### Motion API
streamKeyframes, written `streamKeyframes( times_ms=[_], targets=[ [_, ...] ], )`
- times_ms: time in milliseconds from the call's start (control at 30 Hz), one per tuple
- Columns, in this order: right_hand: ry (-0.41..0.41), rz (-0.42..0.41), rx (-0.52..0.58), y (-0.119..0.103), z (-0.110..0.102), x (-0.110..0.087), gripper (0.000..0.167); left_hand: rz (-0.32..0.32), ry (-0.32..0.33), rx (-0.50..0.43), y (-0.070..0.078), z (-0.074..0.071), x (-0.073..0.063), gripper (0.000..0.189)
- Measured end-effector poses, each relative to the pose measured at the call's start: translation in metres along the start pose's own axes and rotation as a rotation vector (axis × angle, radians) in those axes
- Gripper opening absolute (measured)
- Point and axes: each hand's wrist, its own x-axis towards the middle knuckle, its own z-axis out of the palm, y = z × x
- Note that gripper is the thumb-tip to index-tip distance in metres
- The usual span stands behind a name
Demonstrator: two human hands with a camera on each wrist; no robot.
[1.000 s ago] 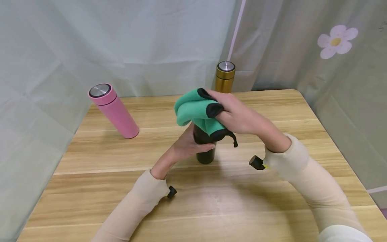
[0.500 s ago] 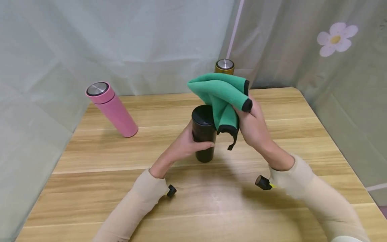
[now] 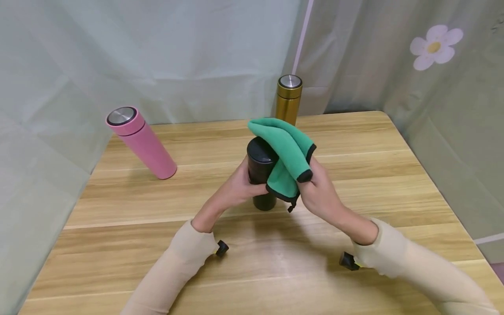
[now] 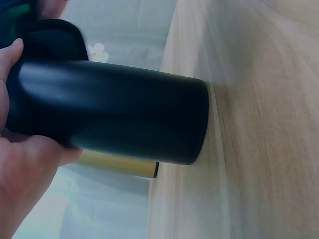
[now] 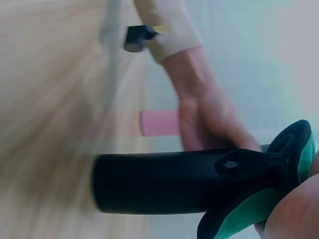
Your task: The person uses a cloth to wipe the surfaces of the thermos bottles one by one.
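A black thermos bottle (image 3: 260, 168) stands in the middle of the head view. My left hand (image 3: 243, 186) grips it from the left, thumb across its front. My right hand (image 3: 320, 192) holds a folded green cloth (image 3: 289, 151) with black edging against the bottle's right side and upper part. In the left wrist view the smooth lower part of the bottle (image 4: 114, 109) shows, its base close over the table. The right wrist view shows the cloth (image 5: 251, 211) wrapped at the bottle's upper end, a black loop hanging from it. Most of the right fingers are hidden behind the cloth.
A pink thermos (image 3: 143, 144) with a steel-topped lid stands on the wooden table (image 3: 244, 271) to the left. Behind the cloth stands a gold thermos (image 3: 288, 100) near the table's back edge. A pale curtain (image 3: 189, 57) hangs behind the table.
My right hand with the cloth has moved from over the bottle's top, out to the right, then down along its right side. The black lid has come into view. My left hand keeps its grip.
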Motion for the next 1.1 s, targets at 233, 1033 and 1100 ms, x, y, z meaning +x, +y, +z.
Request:
streamKeyframes(
  times_ms=[233, 1033, 1100],
  targets=[
    [-0.068, 0.023, 0.031, 0.014, 0.006, -0.008, 0.054, -0.028, -0.029, -0.023, 0.003, -0.002, -0.002, 0.085],
    [-0.23, 0.123, -0.317, 0.063, 0.022, -0.03, 0.074, -0.015, 0.044, 0.0, 0.002, 0.003, -0.003, 0.09],
    [-0.224, 0.133, -0.336, 0.065, 0.023, -0.03, 0.067, -0.021, 0.063, 0.007, 0.001, 0.004, -0.004, 0.088]
  ],
)
